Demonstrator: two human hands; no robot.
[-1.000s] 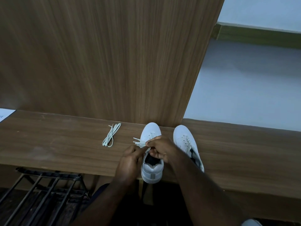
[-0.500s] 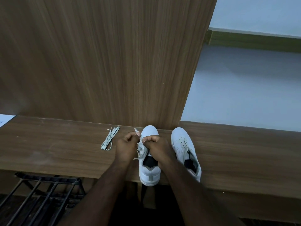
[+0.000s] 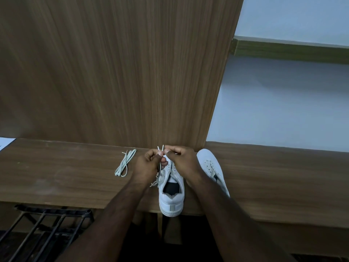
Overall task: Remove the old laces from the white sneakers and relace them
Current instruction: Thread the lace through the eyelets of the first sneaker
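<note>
Two lace ends (image 3: pixel 160 148) stand up side by side above the toe of the left sneaker (image 3: pixel 171 193), one pinched in your left hand (image 3: pixel 149 163), the other in your right hand (image 3: pixel 181 159), fingers clamped so both tips can be evened, I judge. That shoe sits heel toward you on the worktop (image 3: pixel 66 173); the right sneaker (image 3: pixel 211 167) lies unlaced just beside it, and a spare lace (image 3: pixel 125 163) waits folded to the left.

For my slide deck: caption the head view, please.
Both hands, left hand and right hand, pinch lace tips above a white sneaker on a brown wooden bench.
</note>
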